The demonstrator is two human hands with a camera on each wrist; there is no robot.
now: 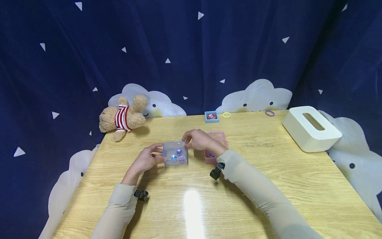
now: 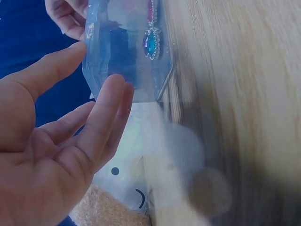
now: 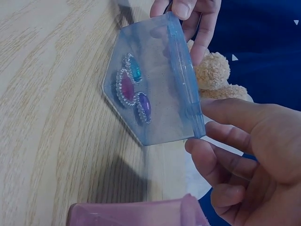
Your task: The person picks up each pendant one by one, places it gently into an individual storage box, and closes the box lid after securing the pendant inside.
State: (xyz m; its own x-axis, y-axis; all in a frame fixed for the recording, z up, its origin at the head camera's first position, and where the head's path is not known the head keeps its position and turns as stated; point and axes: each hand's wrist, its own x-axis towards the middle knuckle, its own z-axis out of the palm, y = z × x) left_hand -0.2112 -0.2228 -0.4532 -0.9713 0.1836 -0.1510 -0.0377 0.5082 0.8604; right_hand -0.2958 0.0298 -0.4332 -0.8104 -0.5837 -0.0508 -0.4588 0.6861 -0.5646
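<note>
A clear blue plastic box (image 1: 169, 151) is between the two hands, its lid apparently down. Inside lie a purple heart-shaped gem (image 1: 179, 152), a blue gem (image 1: 174, 158) and a pink gem (image 1: 181, 159), each edged with small beads. My left hand (image 1: 147, 160) holds the box's left side, thumb at the front corner and fingers farther back. At the rear right corner, my right hand (image 3: 263, 155) pinches the box's edge between thumb and index finger. Beneath the right forearm sits a pink box (image 1: 210, 160) with a purple piece in it, partly hidden.
A teddy bear (image 1: 122, 118) in a striped shirt lies at the back left. Along the rear edge are a small blue square box (image 1: 212, 117), a yellow ring (image 1: 226, 115) and a purple ring (image 1: 270, 113). A white tissue box (image 1: 311, 128) stands at the right.
</note>
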